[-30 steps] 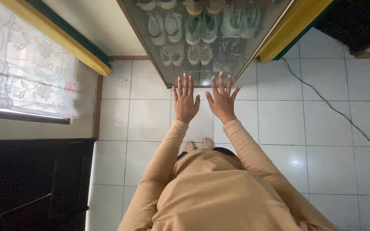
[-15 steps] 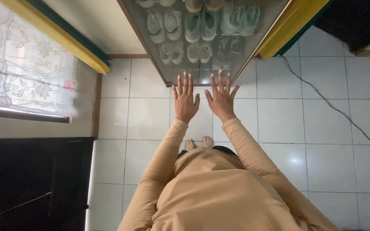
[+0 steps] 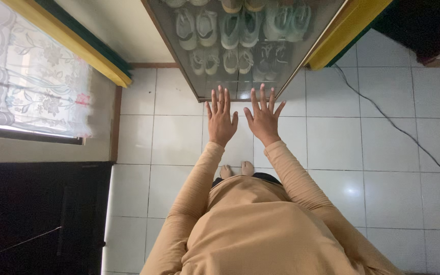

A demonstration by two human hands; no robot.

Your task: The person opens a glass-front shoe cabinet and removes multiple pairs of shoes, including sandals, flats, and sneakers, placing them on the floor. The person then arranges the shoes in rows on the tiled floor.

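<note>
Glass-fronted shoe cabinet with a brown wooden frame stands at top centre on the white tiled floor, rows of pale sneakers behind the glass. Left hand and right hand held out side by side, palms down, fingers spread, empty, fingertips overlapping the cabinet's lower edge; contact with the glass unclear. Tan long sleeves, bare feet below the hands. Black cable runs across tiles on the right. Lace floral curtain on the left, yellow trim beside it.
</note>
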